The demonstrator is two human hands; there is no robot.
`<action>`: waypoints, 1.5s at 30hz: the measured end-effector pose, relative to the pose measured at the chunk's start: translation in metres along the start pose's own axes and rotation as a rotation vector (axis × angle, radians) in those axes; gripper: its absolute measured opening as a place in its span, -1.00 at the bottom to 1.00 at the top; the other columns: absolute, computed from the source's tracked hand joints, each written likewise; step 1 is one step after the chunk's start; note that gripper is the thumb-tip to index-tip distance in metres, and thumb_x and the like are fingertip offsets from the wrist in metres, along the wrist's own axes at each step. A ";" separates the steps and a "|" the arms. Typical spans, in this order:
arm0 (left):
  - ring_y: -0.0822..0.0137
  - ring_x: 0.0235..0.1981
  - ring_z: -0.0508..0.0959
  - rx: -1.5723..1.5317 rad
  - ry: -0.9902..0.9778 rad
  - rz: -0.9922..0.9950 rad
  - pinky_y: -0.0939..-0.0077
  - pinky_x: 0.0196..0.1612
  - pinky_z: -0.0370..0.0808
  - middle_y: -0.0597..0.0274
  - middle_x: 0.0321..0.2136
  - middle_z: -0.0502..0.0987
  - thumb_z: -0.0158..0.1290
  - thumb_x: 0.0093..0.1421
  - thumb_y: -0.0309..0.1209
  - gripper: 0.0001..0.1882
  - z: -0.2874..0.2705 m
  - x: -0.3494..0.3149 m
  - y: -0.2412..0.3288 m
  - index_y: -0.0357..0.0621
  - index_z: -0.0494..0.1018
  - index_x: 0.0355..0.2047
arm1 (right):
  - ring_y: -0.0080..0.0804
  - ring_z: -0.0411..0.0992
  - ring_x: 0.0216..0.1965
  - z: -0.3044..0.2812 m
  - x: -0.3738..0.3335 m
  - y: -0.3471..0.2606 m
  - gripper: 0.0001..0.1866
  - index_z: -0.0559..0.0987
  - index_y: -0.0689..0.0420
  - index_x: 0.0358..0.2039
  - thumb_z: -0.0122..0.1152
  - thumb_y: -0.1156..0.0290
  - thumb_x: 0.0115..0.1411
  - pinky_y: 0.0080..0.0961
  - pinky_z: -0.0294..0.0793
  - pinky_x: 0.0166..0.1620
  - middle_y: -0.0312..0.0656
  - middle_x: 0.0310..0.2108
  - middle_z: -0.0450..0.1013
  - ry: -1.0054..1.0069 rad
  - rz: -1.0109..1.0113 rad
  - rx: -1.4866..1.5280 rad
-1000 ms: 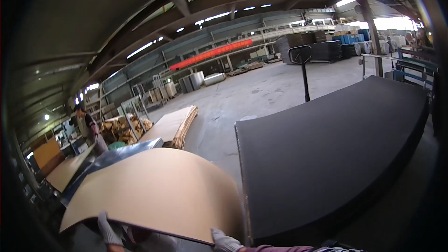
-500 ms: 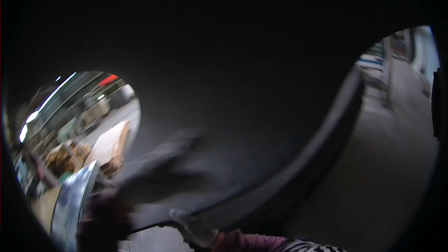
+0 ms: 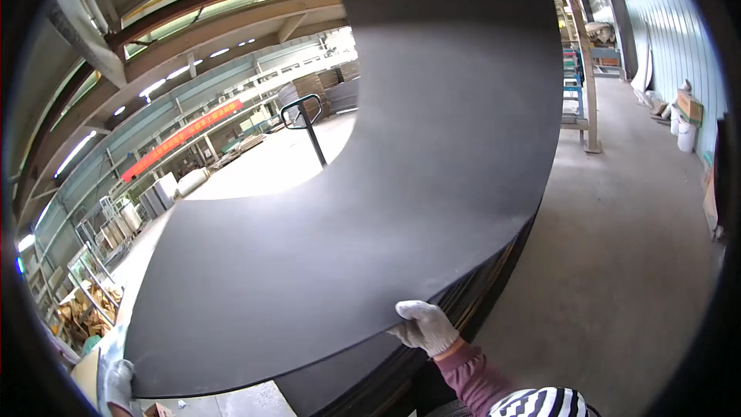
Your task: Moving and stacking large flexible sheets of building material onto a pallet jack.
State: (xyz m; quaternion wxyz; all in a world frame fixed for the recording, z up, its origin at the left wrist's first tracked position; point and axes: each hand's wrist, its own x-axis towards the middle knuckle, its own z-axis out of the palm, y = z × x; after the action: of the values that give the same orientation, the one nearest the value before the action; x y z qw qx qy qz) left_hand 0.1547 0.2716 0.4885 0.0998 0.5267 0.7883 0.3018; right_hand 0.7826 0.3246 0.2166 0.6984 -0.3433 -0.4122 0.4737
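Note:
A large, thin, dark grey sheet [image 3: 309, 278] spreads before me, its far part rising toward the top of the view. My right hand [image 3: 424, 326], in a pale work glove, is closed on the near edge, thumb on top and fingers underneath. At the near left corner, my gloved left hand [image 3: 120, 384] grips the sheet's edge; its fingers show only in part. Beneath the raised edge lies a stack of similar dark sheets [image 3: 463, 289], its layered side visible along the right.
A pallet jack handle [image 3: 310, 127] stands beyond the sheet. Concrete floor [image 3: 602, 262] runs along the right, beside a wall with buckets [image 3: 685, 135] and a cardboard box [image 3: 689, 108]. A wooden-post rack [image 3: 583, 69] stands behind. Metal frames [image 3: 93, 262] are at left.
The sheet filled nearly the whole view in darkness; now it sits lower and the hall shows. My left hand has moved from over the sheet to its left corner. My right hand appears farther right.

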 end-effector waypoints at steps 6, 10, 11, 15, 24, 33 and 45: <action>0.25 -0.12 0.49 -0.645 -0.151 -0.356 0.37 0.01 0.41 0.13 -0.15 0.57 0.00 0.30 -0.15 -0.55 0.156 -0.091 -0.083 -0.19 0.46 0.07 | -0.33 0.55 -0.21 -0.067 -0.038 -0.015 -0.83 0.60 0.27 -0.26 0.15 0.50 0.16 -0.46 0.58 -0.16 -0.15 -0.31 0.56 0.262 0.252 0.037; 0.26 -0.11 0.49 -0.867 -0.169 -0.429 0.39 0.01 0.41 0.13 -0.14 0.57 -0.01 0.30 -0.18 -0.56 0.217 -0.170 -0.086 -0.23 0.47 0.05 | -0.38 0.50 -0.28 -0.097 -0.030 -0.008 -0.79 0.58 0.29 -0.29 0.28 0.43 0.09 -0.43 0.52 -0.18 -0.18 -0.32 0.54 0.344 0.324 0.034; 0.27 -0.11 0.49 -0.904 -0.169 -0.430 0.39 0.02 0.41 0.13 -0.14 0.57 -0.01 0.30 -0.19 -0.57 0.229 -0.181 -0.081 -0.24 0.47 0.04 | -0.40 0.47 -0.30 -0.103 -0.023 -0.007 -0.77 0.57 0.30 -0.32 0.31 0.41 0.07 -0.42 0.49 -0.19 -0.20 -0.33 0.52 0.368 0.305 -0.048; 0.28 -0.10 0.48 -0.993 -0.193 -0.371 0.41 0.02 0.41 0.12 -0.13 0.56 -0.02 0.31 -0.22 -0.58 0.286 -0.186 -0.055 -0.27 0.48 0.02 | -0.39 0.39 -0.34 -0.131 0.009 0.002 -0.75 0.51 0.29 -0.37 0.28 0.35 0.10 -0.34 0.43 -0.19 -0.22 -0.36 0.44 0.607 0.083 -0.196; 0.17 -0.09 0.53 -0.776 -0.142 -0.220 0.40 0.03 0.41 -0.03 -0.14 0.54 -0.01 0.24 -0.19 -0.45 0.352 -0.188 0.017 -0.28 0.31 0.16 | -0.25 0.45 -0.16 -0.187 0.077 0.057 -0.51 0.51 0.32 -0.07 0.22 0.14 0.20 -0.28 0.46 -0.11 -0.11 -0.12 0.48 0.680 0.240 -0.390; 0.29 -0.20 0.53 -1.282 -0.098 -0.258 0.39 -0.08 0.46 0.20 -0.30 0.53 -0.04 0.32 -0.11 -0.50 0.391 -0.179 -0.033 -0.15 0.31 0.14 | -0.35 0.21 -0.84 -0.144 0.083 0.004 -0.47 0.46 0.20 -0.44 -0.02 -0.09 0.28 -0.36 0.15 -0.78 -0.19 -0.71 0.29 0.501 0.572 -1.134; 0.31 -0.65 0.45 -1.468 0.956 -1.269 0.29 -0.63 0.41 0.28 -0.62 0.45 -0.06 0.28 0.06 -0.65 0.382 -0.328 -0.413 0.10 0.45 -0.38 | -0.62 0.06 -0.83 0.055 0.002 -0.053 -0.71 0.40 -0.06 -0.46 -0.02 0.08 0.34 -0.63 0.01 -0.79 -0.46 -0.75 0.17 0.240 0.193 -0.868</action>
State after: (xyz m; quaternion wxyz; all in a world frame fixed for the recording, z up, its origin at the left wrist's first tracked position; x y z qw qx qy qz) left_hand 0.1581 0.0130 -0.1089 0.2113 -0.3382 0.5014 0.7678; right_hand 0.7540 0.3145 0.2868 0.4853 -0.6935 -0.4547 0.2770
